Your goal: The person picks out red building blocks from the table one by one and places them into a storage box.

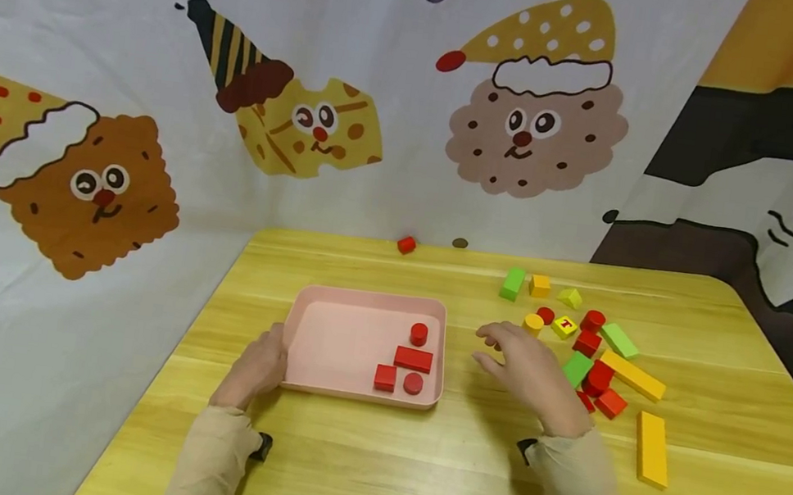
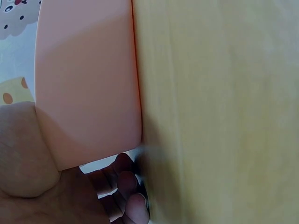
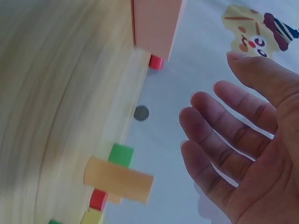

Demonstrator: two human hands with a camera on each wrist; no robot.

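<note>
A pink tray [image 1: 348, 341] lies on the table with several red blocks along its right side, among them a red rectangular block [image 1: 413, 359] and a red cube [image 1: 385, 377]. My left hand [image 1: 265, 359] grips the tray's left end. Its thumb [image 2: 23, 149] lies over the rim of the tray [image 2: 88, 84], and the curled fingers sit at the outside near the tabletop. Between the tray and the loose blocks hovers my right hand [image 1: 526, 371], its fingers [image 3: 219, 135] spread and relaxed, holding nothing. A yellow cylinder [image 1: 533, 324] stands just beyond it.
Red, green, yellow and orange blocks lie scattered on the right, including a long orange block [image 1: 632, 375] and another orange block [image 1: 652, 449]. One red block [image 1: 407, 245] sits at the table's far edge. A patterned cloth [image 1: 387, 205] hangs behind the table.
</note>
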